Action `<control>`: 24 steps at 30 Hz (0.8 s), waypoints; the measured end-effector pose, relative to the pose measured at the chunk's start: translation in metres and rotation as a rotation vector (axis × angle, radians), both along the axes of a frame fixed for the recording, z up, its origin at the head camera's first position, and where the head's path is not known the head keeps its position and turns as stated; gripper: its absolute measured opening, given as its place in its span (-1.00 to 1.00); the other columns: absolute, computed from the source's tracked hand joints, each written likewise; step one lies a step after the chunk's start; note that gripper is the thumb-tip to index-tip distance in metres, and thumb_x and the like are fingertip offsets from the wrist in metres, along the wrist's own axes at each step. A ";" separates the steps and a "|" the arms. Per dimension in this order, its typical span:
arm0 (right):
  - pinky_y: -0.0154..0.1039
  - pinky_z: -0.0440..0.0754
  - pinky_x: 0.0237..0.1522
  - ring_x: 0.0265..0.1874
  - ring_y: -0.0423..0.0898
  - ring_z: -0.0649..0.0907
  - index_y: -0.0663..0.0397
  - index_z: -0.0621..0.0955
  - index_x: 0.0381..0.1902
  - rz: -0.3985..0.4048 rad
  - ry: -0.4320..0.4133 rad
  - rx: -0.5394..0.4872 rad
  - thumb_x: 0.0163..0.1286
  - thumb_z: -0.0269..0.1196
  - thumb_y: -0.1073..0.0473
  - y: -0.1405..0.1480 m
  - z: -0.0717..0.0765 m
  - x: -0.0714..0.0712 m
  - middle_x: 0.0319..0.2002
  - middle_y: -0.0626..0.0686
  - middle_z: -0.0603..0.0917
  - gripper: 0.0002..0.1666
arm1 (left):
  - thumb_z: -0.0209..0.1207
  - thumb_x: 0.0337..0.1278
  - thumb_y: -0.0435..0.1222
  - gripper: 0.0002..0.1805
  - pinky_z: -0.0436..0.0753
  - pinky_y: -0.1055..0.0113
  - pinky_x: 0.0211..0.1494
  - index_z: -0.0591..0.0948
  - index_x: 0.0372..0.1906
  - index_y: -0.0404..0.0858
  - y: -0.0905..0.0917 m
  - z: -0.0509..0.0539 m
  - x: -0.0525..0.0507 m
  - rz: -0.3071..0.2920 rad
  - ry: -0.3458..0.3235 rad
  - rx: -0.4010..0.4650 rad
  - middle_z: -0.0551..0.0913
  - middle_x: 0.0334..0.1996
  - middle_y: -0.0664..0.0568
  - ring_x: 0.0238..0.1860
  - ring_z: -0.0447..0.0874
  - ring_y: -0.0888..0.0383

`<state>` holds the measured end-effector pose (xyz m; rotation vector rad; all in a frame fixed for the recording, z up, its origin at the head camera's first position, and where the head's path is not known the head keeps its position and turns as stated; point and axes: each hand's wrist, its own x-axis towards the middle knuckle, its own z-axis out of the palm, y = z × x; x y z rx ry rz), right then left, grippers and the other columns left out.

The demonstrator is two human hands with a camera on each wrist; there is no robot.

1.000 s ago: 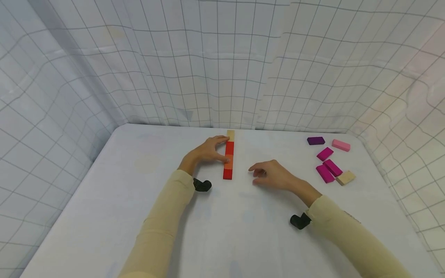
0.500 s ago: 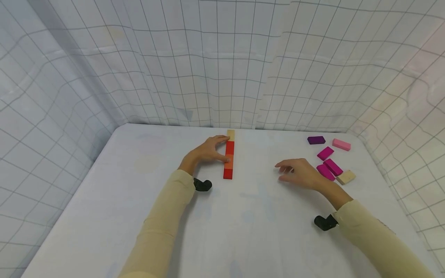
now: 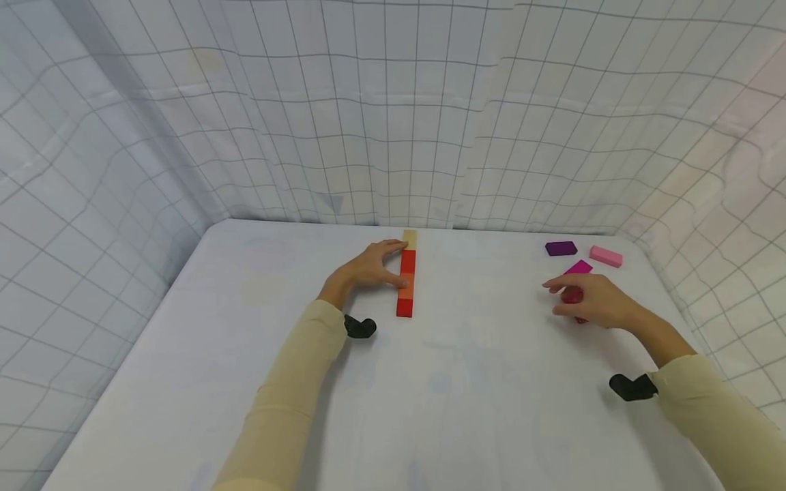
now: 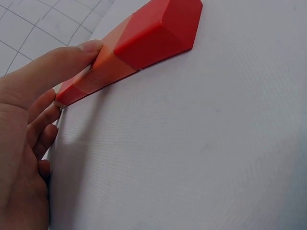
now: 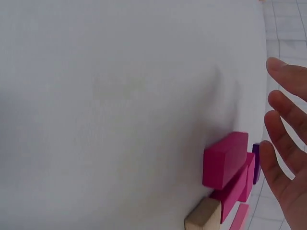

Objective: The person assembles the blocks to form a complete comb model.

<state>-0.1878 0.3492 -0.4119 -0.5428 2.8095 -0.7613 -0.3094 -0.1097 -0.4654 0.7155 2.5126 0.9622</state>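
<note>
In the head view a straight row of blocks lies end to end: a tan block (image 3: 410,236), a red block (image 3: 408,260), an orange block (image 3: 408,291) and a nearer red block (image 3: 404,309). My left hand (image 3: 366,266) rests along its left side, the thumb touching the orange block and the fingertips by the tan one. Over the magenta blocks at right hovers my right hand (image 3: 598,300), largely covering them. The right wrist view shows its fingers spread, holding nothing, apart from the nearest magenta block (image 5: 225,160) and the wooden block (image 5: 204,215).
Past the right hand lie a purple block (image 3: 561,248) and a pink block (image 3: 606,256), near the far right corner of the white table (image 3: 479,395). Grid-patterned cloth (image 3: 417,136) hangs behind the table and along both sides.
My right hand has moved rightward from beside the row of blocks to above the magenta blocks. The left hand stays in place on the row.
</note>
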 end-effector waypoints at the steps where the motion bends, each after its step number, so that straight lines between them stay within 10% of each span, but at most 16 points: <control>1: -0.21 0.66 -0.18 -0.04 0.08 0.63 0.16 0.67 0.23 -0.007 -0.008 0.011 0.30 0.51 0.11 0.005 0.001 0.000 -0.02 0.10 0.71 -0.43 | 0.43 0.09 0.04 0.05 0.06 -0.19 0.55 0.19 0.65 -0.06 0.000 0.000 0.000 0.000 -0.002 0.001 0.06 0.63 -0.05 0.61 -0.09 -0.08; 24: -0.01 0.67 -0.06 0.07 0.22 0.49 0.25 0.50 0.33 -0.009 -0.096 0.040 0.18 0.54 0.26 0.046 -0.016 0.002 0.13 0.26 0.53 -0.22 | 0.42 0.10 0.07 0.05 0.09 -0.20 0.54 0.19 0.66 -0.04 -0.001 -0.003 -0.001 0.003 -0.001 -0.008 0.06 0.63 -0.03 0.60 -0.08 -0.06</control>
